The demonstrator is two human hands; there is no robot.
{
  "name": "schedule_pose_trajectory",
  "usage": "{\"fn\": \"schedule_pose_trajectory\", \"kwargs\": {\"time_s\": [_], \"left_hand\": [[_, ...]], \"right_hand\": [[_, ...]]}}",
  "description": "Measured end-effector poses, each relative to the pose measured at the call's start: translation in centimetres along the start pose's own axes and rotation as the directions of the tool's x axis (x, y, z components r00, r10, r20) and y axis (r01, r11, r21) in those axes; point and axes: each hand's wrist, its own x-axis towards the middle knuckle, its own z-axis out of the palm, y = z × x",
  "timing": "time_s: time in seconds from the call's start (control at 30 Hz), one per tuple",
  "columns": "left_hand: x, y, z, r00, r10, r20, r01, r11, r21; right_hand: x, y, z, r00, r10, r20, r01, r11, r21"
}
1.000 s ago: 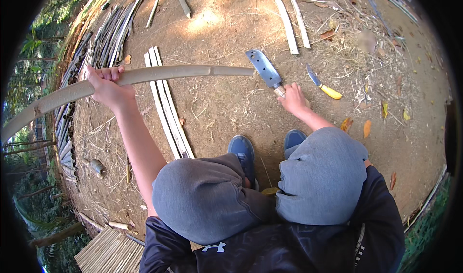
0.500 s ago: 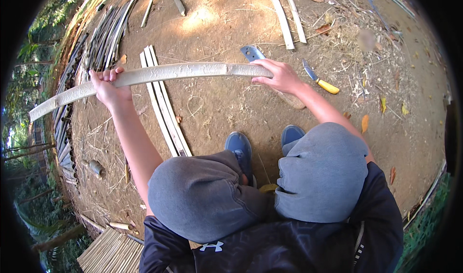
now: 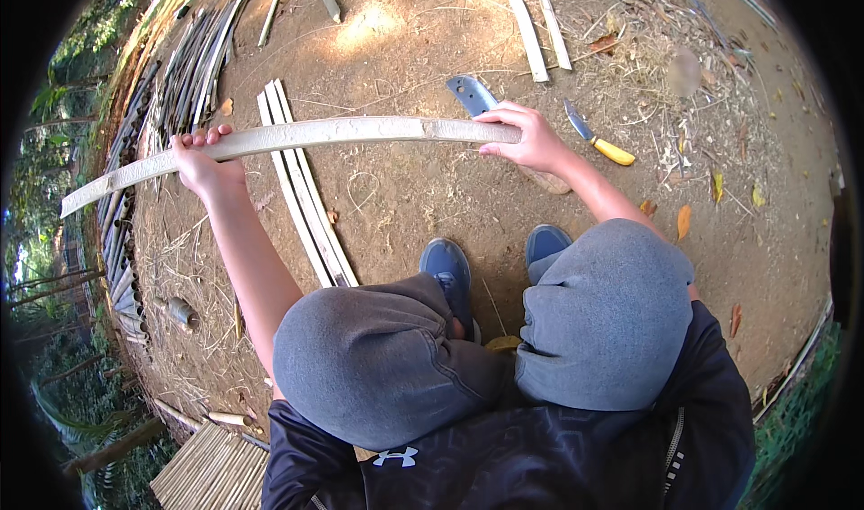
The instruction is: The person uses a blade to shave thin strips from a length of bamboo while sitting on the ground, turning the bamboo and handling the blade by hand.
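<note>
A long pale bamboo strip (image 3: 333, 130) spans from left to right in front of my knees, held off the ground. Its inner face, with node marks, is turned up. My left hand (image 3: 209, 166) grips it left of the middle, the fingers wrapped over the far edge. At the right end, my right hand (image 3: 522, 138) pinches the strip with the thumb on the near side. Beyond that hand lies a cleaver with a dark, holed blade (image 3: 472, 94), partly hidden by the strip and hand. A knife with a yellow handle (image 3: 614, 152) rests on the dirt to the right.
Split bamboo strips (image 3: 310, 204) lie on the ground under the held one, others (image 3: 524, 28) farther off. Bamboo poles (image 3: 200, 64) are piled at the far left. A slatted bamboo mat (image 3: 211, 469) is at the lower left. Shavings and leaves litter the right.
The bamboo strip has shifted slightly to the right. My right hand has moved a little right with its end; both hands keep their hold.
</note>
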Motion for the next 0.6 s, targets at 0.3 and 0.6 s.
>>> {"fn": "schedule_pose_trajectory", "kwargs": {"time_s": [0.3,0.6], "left_hand": [[-0.6,0.4,0.3,0.999,0.013,0.048,-0.011,0.999,-0.041],[-2.1,1.2,1.9,0.976,0.154,0.153,-0.152,0.988,-0.028]], "right_hand": [[0.8,-0.7,-0.3,0.985,0.168,0.042,-0.171,0.981,0.089],[1.3,1.1,3.4,0.962,0.164,-0.217,-0.180,0.982,-0.056]]}}
